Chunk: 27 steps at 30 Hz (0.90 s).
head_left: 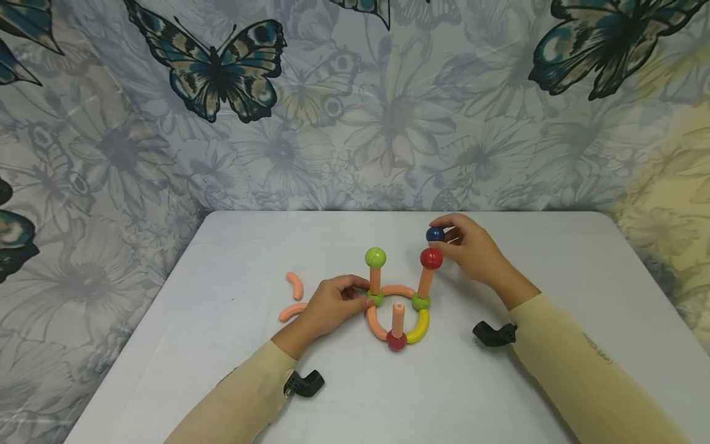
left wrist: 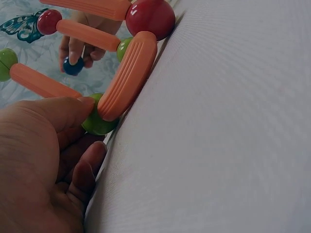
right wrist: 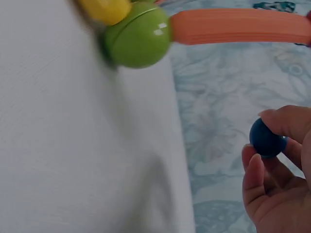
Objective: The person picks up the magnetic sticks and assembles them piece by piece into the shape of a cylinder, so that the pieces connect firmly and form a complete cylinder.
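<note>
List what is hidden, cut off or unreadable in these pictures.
Head: right end of the lower loose curved piece, hidden behind the left hand.
Head: lettering on the right sleeve, too small to read.
Left wrist: part of the green ball, covered by the left hand.
Right wrist: part of the blue ball, covered by the right hand.
Right wrist: rest of the yellow piece, cut off by the top edge.

The blue ball [right wrist: 267,140] I pinch looks smooth, glossy plastic; the orange rod [right wrist: 243,25] nearest it looks matt, finely ridged.
</note>
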{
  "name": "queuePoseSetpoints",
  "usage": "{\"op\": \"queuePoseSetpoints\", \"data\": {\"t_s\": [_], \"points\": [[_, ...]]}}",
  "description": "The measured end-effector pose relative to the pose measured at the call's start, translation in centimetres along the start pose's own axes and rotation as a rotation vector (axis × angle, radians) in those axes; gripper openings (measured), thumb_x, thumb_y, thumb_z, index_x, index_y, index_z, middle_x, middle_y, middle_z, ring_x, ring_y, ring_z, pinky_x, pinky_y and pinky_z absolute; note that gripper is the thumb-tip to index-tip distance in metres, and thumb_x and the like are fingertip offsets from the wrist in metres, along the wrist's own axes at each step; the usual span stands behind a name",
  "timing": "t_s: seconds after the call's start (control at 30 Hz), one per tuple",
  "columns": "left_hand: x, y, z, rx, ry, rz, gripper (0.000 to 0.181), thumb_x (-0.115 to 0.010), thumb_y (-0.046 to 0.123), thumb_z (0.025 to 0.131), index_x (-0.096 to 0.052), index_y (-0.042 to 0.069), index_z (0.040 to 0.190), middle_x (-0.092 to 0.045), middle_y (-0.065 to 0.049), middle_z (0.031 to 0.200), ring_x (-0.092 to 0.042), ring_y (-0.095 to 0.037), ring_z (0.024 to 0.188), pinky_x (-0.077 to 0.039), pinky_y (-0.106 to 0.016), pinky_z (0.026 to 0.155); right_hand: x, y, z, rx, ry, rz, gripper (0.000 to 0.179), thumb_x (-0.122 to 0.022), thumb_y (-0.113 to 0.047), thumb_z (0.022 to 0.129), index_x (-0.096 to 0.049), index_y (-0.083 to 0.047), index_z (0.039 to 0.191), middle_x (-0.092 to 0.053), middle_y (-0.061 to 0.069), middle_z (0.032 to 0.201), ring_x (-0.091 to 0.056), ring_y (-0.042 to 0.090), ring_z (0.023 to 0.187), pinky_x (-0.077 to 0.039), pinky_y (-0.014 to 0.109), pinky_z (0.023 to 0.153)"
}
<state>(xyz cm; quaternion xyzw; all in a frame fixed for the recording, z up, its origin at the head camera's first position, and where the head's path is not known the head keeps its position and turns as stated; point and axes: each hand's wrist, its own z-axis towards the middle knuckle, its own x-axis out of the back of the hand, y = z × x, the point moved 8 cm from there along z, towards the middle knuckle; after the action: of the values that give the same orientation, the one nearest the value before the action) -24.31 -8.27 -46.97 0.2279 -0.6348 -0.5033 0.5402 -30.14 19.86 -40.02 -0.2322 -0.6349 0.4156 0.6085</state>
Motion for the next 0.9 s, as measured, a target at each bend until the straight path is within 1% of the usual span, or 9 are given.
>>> {"op": "queuePoseSetpoints", "data": {"t_s": [0.17, 0.23, 0.37, 0.47, 0.57, 0.63, 0.73, 0.83, 0.9], "points": [[-0.2, -0.2, 0.0, 0.008, -0.012, 0.0, 0.028, -0.084, 0.026, 0.1, -0.079, 0.015, 0.125, -0.072, 0.005, 0.1, -0.066, -0.016, 0.09, -0.054, -0.032, 0.076, 2.2, -1.7, -1.7, 0.067, 0.077, 0.033, 0.044, -0.076, -0.018, 0.106, -0.06, -0.004, 0.145, -0.064, 0.016, 0.13, -0.064, 0.032, 0.11, -0.053, 0.018, 0.086], [-0.2, -0.2, 0.0, 0.007, -0.014, 0.004, 0.028, -0.084, 0.026, 0.1, -0.079, 0.015, 0.125, -0.072, 0.005, 0.101, -0.066, -0.017, 0.09, -0.055, -0.032, 0.076, 3.1, -2.5, -2.5, 0.099, 0.114, 0.059, 0.044, -0.076, -0.017, 0.106, -0.061, -0.005, 0.145, -0.064, 0.015, 0.129, -0.065, 0.029, 0.109, -0.052, 0.015, 0.086], [-0.3, -0.1, 0.0, 0.005, -0.017, 0.009, 0.028, -0.084, 0.026, 0.1, -0.079, 0.016, 0.126, -0.072, 0.006, 0.101, -0.066, -0.016, 0.09, -0.055, -0.031, 0.076, 4.4, -4.2, -4.1, 0.164, 0.177, 0.098, 0.042, -0.077, -0.012, 0.104, -0.064, -0.007, 0.144, -0.067, 0.012, 0.125, -0.067, 0.022, 0.105, -0.055, 0.018, 0.083], [-0.2, -0.1, 0.0, 0.01, -0.015, 0.011, 0.028, -0.084, 0.026, 0.1, -0.079, 0.017, 0.126, -0.072, 0.007, 0.1, -0.066, -0.015, 0.09, -0.055, -0.031, 0.076, 5.1, -5.6, -5.0, 0.197, 0.199, 0.124, 0.04, -0.078, -0.008, 0.103, -0.066, -0.009, 0.141, -0.069, 0.008, 0.121, -0.069, 0.017, 0.102, -0.057, 0.022, 0.079], [0.0, 0.1, -0.1, 0.008, -0.01, 0.01, 0.028, -0.084, 0.026, 0.1, -0.08, 0.017, 0.126, -0.072, 0.006, 0.1, -0.066, -0.016, 0.09, -0.054, -0.031, 0.076, 5.4, -7.2, -5.9, 0.247, 0.201, 0.159, 0.039, -0.077, 0.0, 0.101, -0.067, -0.006, 0.138, -0.066, 0.007, 0.121, -0.07, 0.016, 0.102, -0.057, 0.021, 0.084], [0.1, 0.2, -0.1, 0.006, -0.01, 0.006, 0.028, -0.085, 0.026, 0.099, -0.08, 0.016, 0.126, -0.072, 0.005, 0.1, -0.066, -0.016, 0.09, -0.054, -0.031, 0.076, 5.4, -8.2, -6.6, 0.29, 0.196, 0.18, 0.04, -0.077, 0.006, 0.098, -0.068, -0.003, 0.136, -0.065, 0.007, 0.121, -0.07, 0.017, 0.1, -0.057, 0.02, 0.081], [0.1, 0.3, -0.1, 0.001, -0.009, 0.0, 0.028, -0.084, 0.026, 0.099, -0.08, 0.016, 0.126, -0.072, 0.004, 0.1, -0.066, -0.017, 0.09, -0.053, -0.031, 0.077, 4.9, -9.9, -7.5, 0.401, 0.153, 0.255, 0.043, -0.074, 0.02, 0.092, -0.068, 0.004, 0.131, -0.065, 0.012, 0.119, -0.07, 0.02, 0.098, -0.058, 0.02, 0.082], [0.1, 0.2, 0.0, 0.004, -0.008, -0.002, 0.028, -0.085, 0.027, 0.099, -0.08, 0.016, 0.125, -0.072, 0.003, 0.099, -0.065, -0.017, 0.09, -0.053, -0.031, 0.077, 3.7, -11.5, -8.3, 0.544, 0.061, 0.325, 0.048, -0.071, 0.028, 0.086, -0.067, 0.008, 0.129, -0.066, 0.017, 0.118, -0.069, 0.023, 0.098, -0.059, 0.023, 0.084], [0.0, 0.0, 0.0, 0.006, -0.007, -0.003, 0.028, -0.085, 0.027, 0.099, -0.08, 0.016, 0.125, -0.071, 0.003, 0.098, -0.065, -0.017, 0.089, -0.053, -0.03, 0.077, 2.7, -12.3, -8.7, 0.624, -0.016, 0.335, 0.05, -0.071, 0.029, 0.085, -0.067, 0.008, 0.129, -0.066, 0.018, 0.119, -0.069, 0.024, 0.102, -0.058, 0.026, 0.089]]}}
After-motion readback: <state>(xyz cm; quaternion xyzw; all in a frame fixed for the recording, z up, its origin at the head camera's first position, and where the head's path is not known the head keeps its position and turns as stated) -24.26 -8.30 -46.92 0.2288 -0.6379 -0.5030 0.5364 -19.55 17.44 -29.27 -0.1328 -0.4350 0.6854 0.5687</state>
